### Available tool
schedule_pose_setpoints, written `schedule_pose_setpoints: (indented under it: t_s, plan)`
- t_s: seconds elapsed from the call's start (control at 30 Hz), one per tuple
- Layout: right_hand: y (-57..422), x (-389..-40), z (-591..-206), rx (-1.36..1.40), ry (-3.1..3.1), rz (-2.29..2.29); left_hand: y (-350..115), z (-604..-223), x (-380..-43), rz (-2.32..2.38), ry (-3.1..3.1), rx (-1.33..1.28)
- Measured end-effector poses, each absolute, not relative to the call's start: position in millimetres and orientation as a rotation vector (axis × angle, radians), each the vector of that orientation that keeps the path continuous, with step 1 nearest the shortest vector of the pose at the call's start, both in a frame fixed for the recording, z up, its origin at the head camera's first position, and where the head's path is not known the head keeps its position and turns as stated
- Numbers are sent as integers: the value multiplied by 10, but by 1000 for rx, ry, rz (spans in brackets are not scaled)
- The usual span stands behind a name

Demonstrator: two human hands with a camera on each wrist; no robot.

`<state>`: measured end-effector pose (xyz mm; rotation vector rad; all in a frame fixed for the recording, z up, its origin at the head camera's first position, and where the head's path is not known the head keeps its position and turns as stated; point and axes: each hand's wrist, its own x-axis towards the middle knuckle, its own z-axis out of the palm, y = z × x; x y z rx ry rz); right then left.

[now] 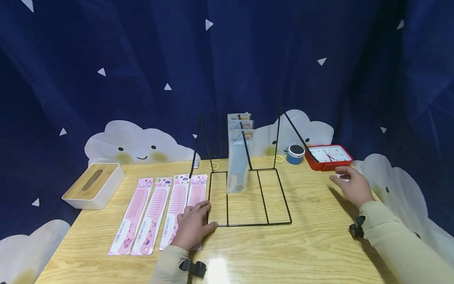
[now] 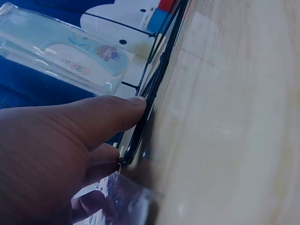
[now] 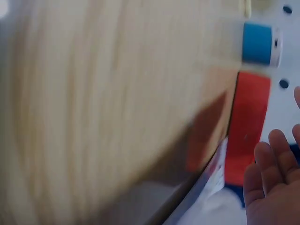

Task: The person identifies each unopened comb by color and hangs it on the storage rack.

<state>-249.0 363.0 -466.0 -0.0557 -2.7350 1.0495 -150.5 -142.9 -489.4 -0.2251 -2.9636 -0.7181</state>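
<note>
My left hand (image 1: 193, 225) holds the front left corner of a black wire rack (image 1: 244, 225), thumb on the front bar and fingers by the side bar. Several slim clear packets (image 1: 238, 157) with a pale blue item inside hang from the rack's middle prong; one packet (image 2: 84, 56) shows a small cartoon figure in the left wrist view. Beneath and left of that hand lie several packaged pink combs (image 1: 154, 205) in a row. My right hand (image 1: 352, 187) hovers with nothing in it, fingers loosely bent, just in front of a red clock (image 1: 328, 157).
A white tissue box with a wooden lid (image 1: 93, 183) stands at the table's far left. Behind the rack are a blue and white round container (image 1: 295, 154) and yellow rings (image 1: 214, 166). A dark blue curtain (image 1: 227, 59) with cloud shapes hangs at the back.
</note>
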Motion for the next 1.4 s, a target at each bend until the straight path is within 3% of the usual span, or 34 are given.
schedule_pose_setpoints:
  t_s: [0.73, 1.2, 1.4]
  plan:
    - [4117, -2558, -4801, -511, -2974, 790, -1428, -4876, -1514, -750, -2972, -238]
    - [4016, -2473, -4706, -377, -3091, 851, -1425, -4887, -1507, -731, -2970, -233]
    - [3885, -2438, -4808, -142, -2958, 834, -1426, -4900, -1507, -723, -2965, -240]
